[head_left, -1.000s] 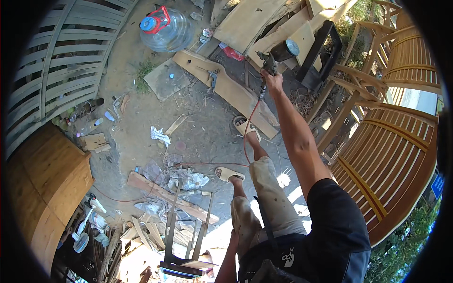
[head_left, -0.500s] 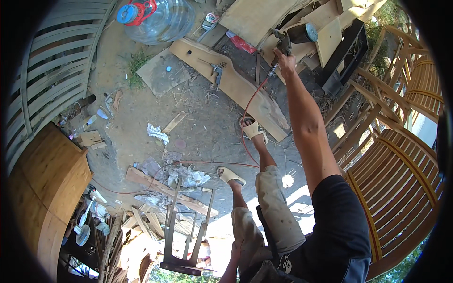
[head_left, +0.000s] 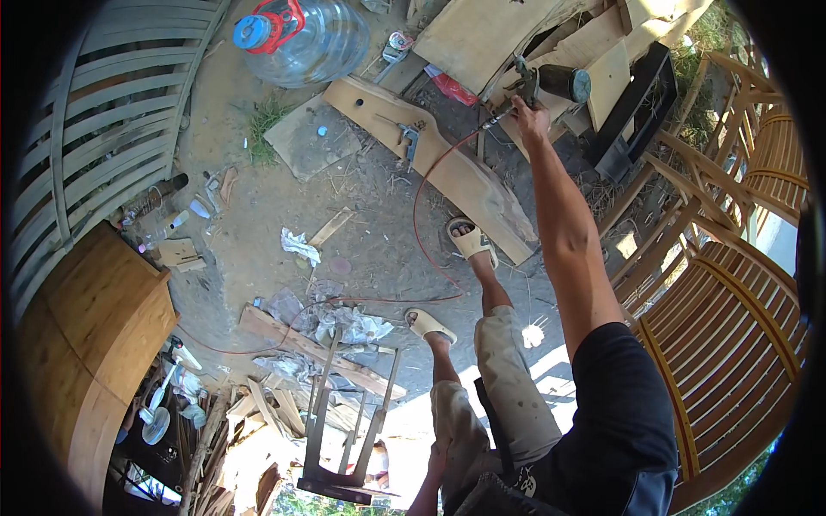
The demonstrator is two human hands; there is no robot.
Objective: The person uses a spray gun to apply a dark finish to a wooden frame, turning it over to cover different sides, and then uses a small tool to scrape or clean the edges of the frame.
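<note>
At the end of my outstretched right arm, my right hand [head_left: 533,120] is closed round the grip of a spray gun [head_left: 525,84]. A dark cylindrical cup [head_left: 568,83] sticks out to the gun's right. From the gun's lower end a thin red air hose [head_left: 416,203] loops down past my feet and runs off to the left. The gun is above wooden boards. My left hand [head_left: 437,464] hangs low beside my trouser leg; its fingers are hidden. A second gun-shaped tool [head_left: 409,142] lies on a long curved board [head_left: 452,176].
A large clear water bottle [head_left: 318,47] stands at the far left. Slatted wooden chairs [head_left: 723,318] fill the right. A wooden cabinet [head_left: 95,335] is at the left, and an upturned stool frame [head_left: 331,473] at the bottom. Scrap wood [head_left: 318,348] and plastic litter the ground.
The spray gun has turned slightly in my right hand, and its hose now leaves more to the left. The whole view has shifted a little.
</note>
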